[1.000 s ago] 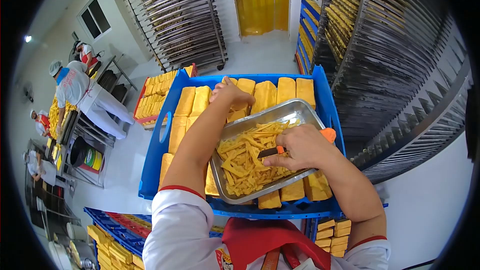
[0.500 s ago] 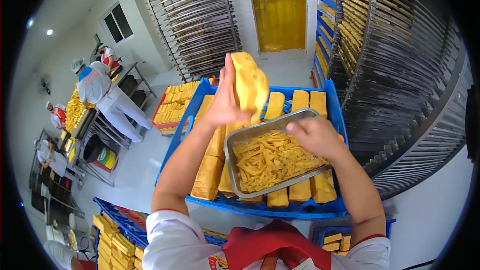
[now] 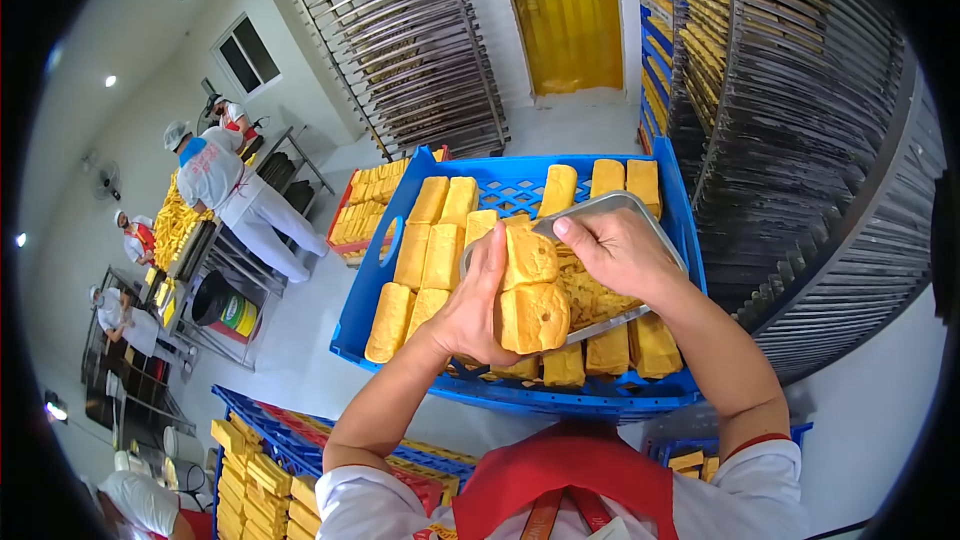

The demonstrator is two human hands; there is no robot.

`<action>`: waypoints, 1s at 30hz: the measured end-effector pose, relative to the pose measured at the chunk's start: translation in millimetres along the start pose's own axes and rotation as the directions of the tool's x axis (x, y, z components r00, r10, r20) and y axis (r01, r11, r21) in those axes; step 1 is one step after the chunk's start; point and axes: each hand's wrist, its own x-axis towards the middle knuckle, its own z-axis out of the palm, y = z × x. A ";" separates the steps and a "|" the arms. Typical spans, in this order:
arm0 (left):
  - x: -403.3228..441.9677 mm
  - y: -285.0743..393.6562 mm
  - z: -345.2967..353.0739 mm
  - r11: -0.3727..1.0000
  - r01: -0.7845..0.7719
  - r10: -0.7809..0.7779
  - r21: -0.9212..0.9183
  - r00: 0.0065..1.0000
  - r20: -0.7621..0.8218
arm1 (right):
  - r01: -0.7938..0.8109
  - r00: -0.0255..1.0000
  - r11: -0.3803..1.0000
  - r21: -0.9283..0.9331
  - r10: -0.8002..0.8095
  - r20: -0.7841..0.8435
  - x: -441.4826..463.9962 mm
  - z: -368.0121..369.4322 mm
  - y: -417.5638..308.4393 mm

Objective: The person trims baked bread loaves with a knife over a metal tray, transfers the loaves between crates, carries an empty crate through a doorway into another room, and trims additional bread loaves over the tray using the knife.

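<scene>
My left hand [image 3: 472, 302] grips two yellow loaves [image 3: 531, 318] that sit side by side, ends toward me, above a metal tray. My right hand [image 3: 618, 255] is closed at the loaves' right side, thumb toward them, with a dark blade just showing by the thumb; an orange-handled knife was in this hand earlier. Yellow trimmings [image 3: 592, 298] lie in the metal tray [image 3: 664, 236], which rests on loaves in a blue crate [image 3: 350, 325]. More yellow loaves [image 3: 391, 320] stand in rows in the crate.
Metal racks stand behind [image 3: 405, 50] and at the right [image 3: 790, 140]. A red crate of yellow pieces [image 3: 368, 205] is beyond the blue crate's left corner. Stacked pieces [image 3: 262, 485] are at lower left. Several people work at tables on the left, one in white [image 3: 225, 180].
My left hand has lifted loaves out of the crate and brought them down and toward me over the tray. My right hand has moved beside them. The view has shifted.
</scene>
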 end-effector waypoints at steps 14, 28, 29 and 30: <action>5.2 -1.9 3.6 0.999 0.031 -0.031 -0.013 0.999 -0.012 | 0.015 0.976 0.998 0.060 -0.027 0.214 -2.9 9.0 14.6; 11.7 -19.0 -16.2 0.991 0.126 -0.120 0.047 0.987 -0.109 | 0.129 0.983 0.985 -0.112 -0.112 0.145 -5.0 5.0 -0.3; 12.3 -19.6 -16.6 0.991 0.124 -0.119 0.045 0.987 -0.108 | 0.150 0.979 0.983 -0.103 -0.132 0.158 -4.9 5.1 0.3; 13.0 -19.8 -17.2 0.992 0.116 -0.111 0.045 0.989 -0.100 | 0.170 0.973 0.981 -0.094 -0.153 0.171 -4.7 5.2 1.0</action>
